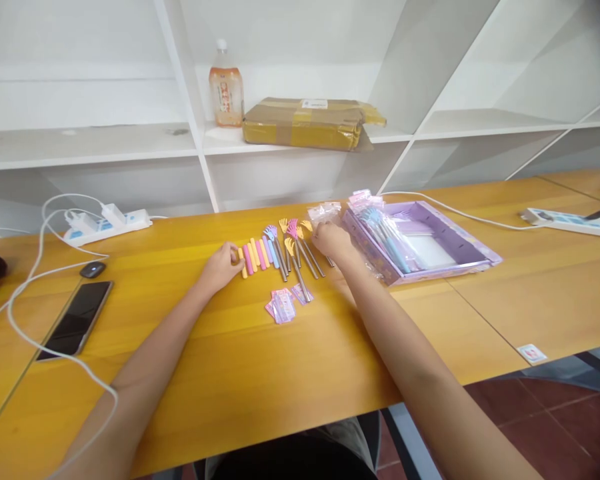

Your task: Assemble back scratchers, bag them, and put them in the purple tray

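Observation:
At the left end of a row of short coloured handles (253, 257) is my left hand (223, 268), its fingers curled against the outermost yellow handle (243, 263). Right of the row lie several back scratchers (300, 250) with small hand-shaped heads in yellow, pink, blue and purple on metal rods. My right hand (333, 240) is closed, fingers down, beside a yellow scratcher head (307, 225) and clear plastic bags (325, 211); its fingertips are hidden. Small printed cards (283, 307) lie in front of the scratchers.
A purple box (460, 233) at right holds bagged blue back scratchers (393, 243). Power strips (107, 225) with white cables, a phone (77, 319) and a mouse (93, 269) are on the table. A bottle (226, 90) and a taped carton (305, 123) stand on the shelf.

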`<state>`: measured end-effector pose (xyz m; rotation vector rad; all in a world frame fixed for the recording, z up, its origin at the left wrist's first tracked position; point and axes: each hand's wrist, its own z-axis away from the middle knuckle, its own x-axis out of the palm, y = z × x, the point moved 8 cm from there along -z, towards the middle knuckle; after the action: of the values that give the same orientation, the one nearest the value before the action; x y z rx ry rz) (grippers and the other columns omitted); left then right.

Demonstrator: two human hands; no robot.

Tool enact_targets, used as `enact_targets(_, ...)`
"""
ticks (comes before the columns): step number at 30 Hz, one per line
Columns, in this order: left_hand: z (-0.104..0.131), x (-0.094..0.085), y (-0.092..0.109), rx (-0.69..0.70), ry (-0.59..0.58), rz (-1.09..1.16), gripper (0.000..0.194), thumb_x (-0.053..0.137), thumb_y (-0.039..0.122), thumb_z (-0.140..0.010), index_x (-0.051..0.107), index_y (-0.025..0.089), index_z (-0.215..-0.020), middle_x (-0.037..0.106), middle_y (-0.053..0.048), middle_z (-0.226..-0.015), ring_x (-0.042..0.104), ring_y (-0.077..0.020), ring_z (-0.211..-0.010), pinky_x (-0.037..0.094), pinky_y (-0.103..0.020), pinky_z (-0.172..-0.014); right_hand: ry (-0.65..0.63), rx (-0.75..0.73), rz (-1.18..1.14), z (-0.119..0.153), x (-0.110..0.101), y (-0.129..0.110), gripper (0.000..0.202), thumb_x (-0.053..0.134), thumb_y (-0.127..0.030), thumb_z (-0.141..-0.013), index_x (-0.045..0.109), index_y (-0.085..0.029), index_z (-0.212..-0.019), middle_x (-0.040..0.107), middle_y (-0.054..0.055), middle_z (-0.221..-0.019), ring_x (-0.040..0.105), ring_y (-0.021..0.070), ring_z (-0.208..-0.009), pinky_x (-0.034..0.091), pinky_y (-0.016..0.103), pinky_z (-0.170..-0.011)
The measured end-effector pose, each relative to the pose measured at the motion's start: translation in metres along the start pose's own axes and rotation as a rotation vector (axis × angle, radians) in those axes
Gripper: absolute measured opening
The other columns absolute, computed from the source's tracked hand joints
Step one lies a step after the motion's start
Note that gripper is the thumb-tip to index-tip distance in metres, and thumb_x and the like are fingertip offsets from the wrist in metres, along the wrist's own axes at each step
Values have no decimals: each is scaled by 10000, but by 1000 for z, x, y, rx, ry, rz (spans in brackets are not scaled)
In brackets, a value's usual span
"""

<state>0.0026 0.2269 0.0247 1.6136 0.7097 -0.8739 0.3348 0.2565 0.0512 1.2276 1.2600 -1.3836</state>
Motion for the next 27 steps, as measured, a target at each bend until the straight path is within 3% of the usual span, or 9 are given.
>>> enact_targets(4,0,-5,-5,-61,-31,-43,322,695,255,-845,572,212,-1139,722,-60,-1003,696,-245,-939,498,-345,-798,-61,16,9,-2,5,8,353,640,-316,-977,750,-75,-1210,755,252,-1207,729,334,-1146,530,358,-966)
enact_targets(8,-2,-19,-7,-92,-39,-79,352,706,231,-808,614,192,-1145,736,-62,-939,705,-259,-905,506,-356,-790,-67,6,-7,-2,-5,7,335,674,-337,-928,777,-90,-1129,780,227,-1136,749,308,-1059,527,318,-886)
enact_targets(11,-3,-40,1,-63,-33,-99,255,695,237,-809,676,195,-1060,735,-79,-996,699,-258,-937,512,-363,-844,-23,-8,-26,1,-27,6,286,615,-341,-950,786,-123,-1023,790,199,-1078,746,296,-1025,508,311,-841)
enact_targets(14,1,-69,22,26,-6,-133,161,663,240,-819,710,202,-968,714,-77,-1011,681,-250,-935,512,-374,-864,100,-63,-113,11,-63,3,232,612,-327,-950,750,-151,-885,787,163,-987,724,273,-959,475,305,-790)
enact_targets(18,20,-111,63,197,50,-113,125,646,281,-870,700,218,-965,700,-49,-990,679,-221,-908,526,-354,-822,233,-154,-518,39,-110,-3,294,694,-393,-925,607,-189,-731,694,63,-750,607,181,-701,411,284,-651)
enact_targets(21,39,-132,91,268,72,-71,189,637,411,-962,666,224,-964,719,-48,-1052,697,-213,-962,538,-349,-872,186,-267,-948,62,-129,-17,350,641,-411,-973,502,-227,-709,528,-30,-571,431,113,-517,332,258,-533)
enact_targets(24,53,-138,109,280,63,-30,226,597,453,-1018,652,235,-1033,749,-42,-1085,714,-215,-1015,537,-347,-898,118,-404,-1251,81,-142,-37,373,646,-414,-986,440,-250,-723,410,-84,-490,310,89,-422,233,245,-450)
enact_targets(27,62,-137,123,338,45,-13,245,522,446,-1070,655,243,-1106,759,-37,-1080,715,-200,-993,533,-328,-867,85,-536,-1411,97,-152,-55,434,715,-488,-963,431,-254,-733,449,-87,-506,309,78,-393,223,240,-423)
